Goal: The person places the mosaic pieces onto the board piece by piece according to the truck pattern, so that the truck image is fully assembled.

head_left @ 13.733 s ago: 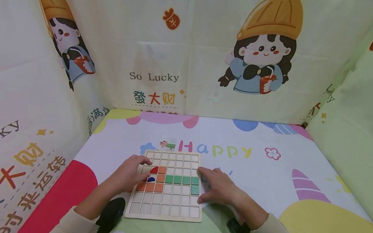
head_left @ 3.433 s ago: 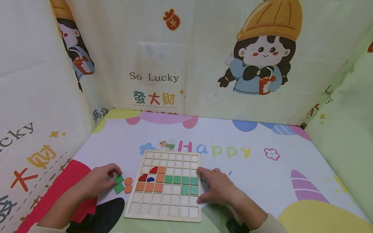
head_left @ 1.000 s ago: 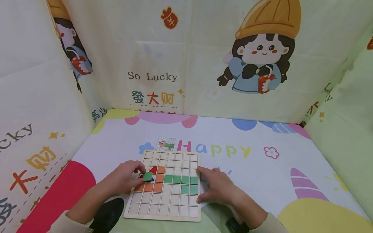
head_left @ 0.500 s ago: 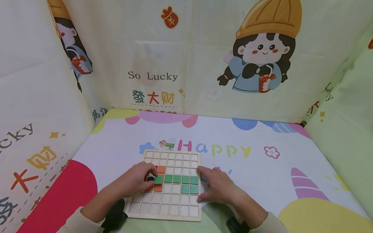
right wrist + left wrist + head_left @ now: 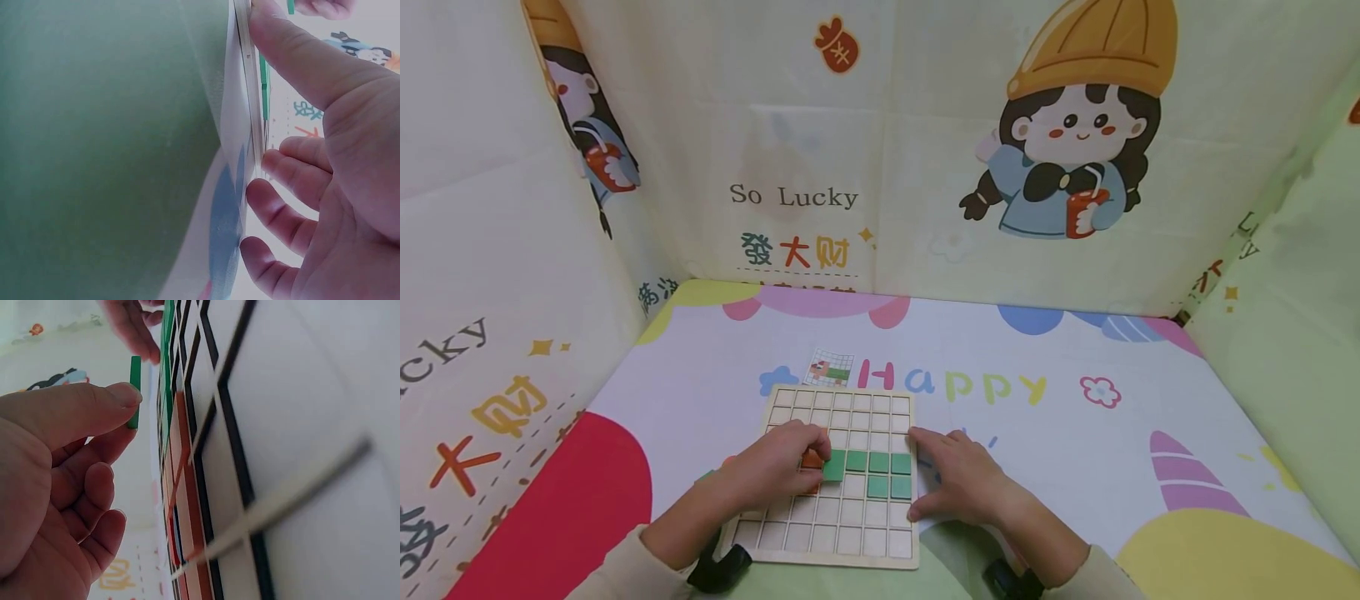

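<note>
In the head view, my left hand (image 5: 775, 468) pinches a square green tile (image 5: 832, 471) between thumb and fingertips over the wooden grid board (image 5: 823, 537). The left wrist view shows this tile (image 5: 135, 370) edge-on, lifted off the board. Several green tiles (image 5: 880, 462) sit in cells on the board's right side. Orange tiles (image 5: 194, 525) lie in cells below my left hand, which mostly hides them and the red and blue pieces in the head view. My right hand (image 5: 962, 479) rests its fingers and thumb against the board's right edge.
A small picture card (image 5: 829, 367) with a coloured grid pattern lies just beyond the board. Left of the board, an orange disc (image 5: 727, 461) and a green edge (image 5: 706, 477) peek out behind my left forearm. Printed fabric walls (image 5: 910, 167) stand behind and at both sides.
My left hand fetched a green tile from beside the board and has carried it rightward across the grid, past the orange tiles. Another green tile was added to the lower row earlier. My right hand stays put.
</note>
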### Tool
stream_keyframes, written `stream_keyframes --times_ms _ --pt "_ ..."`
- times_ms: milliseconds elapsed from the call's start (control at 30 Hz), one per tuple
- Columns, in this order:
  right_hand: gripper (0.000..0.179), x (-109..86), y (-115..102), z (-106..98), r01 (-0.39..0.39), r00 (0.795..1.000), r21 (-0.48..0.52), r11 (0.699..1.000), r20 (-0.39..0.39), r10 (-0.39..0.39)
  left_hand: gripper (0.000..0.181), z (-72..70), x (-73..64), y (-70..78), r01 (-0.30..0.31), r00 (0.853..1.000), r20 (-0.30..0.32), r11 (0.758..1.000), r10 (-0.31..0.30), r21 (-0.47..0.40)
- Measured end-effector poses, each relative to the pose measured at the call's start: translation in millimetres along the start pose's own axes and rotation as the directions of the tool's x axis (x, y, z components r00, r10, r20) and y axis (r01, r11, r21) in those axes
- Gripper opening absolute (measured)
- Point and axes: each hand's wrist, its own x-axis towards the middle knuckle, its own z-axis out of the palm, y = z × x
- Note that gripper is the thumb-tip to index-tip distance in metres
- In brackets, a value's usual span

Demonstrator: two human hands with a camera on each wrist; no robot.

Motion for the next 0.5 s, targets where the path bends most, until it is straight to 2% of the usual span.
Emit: stream_keyframes --times_ms 100,200,500 --pt "0.094 -0.1 -0.2 -0.4 0.000 1.000 0.004 1.000 0.000 0.000 0.020 2.9 1.8 3.5 -0.012 1.000 0.005 1.000 0.012 -0.010" --pt "0.095 -0.1 -0.6 -0.8 -0.003 1.000 0.007 1.000 0.002 0.003 0.019 6.7 4.4 7.8 0.008 1.000 0.022 1.000 -0.007 -0.011" --pt "0.097 0.0 -1.5 -0.7 -0.018 1.000 0.011 1.000 0.003 0.018 0.016 16.6 10.5 14.5 -0.004 0.998 0.059 0.997 -0.001 0.081"
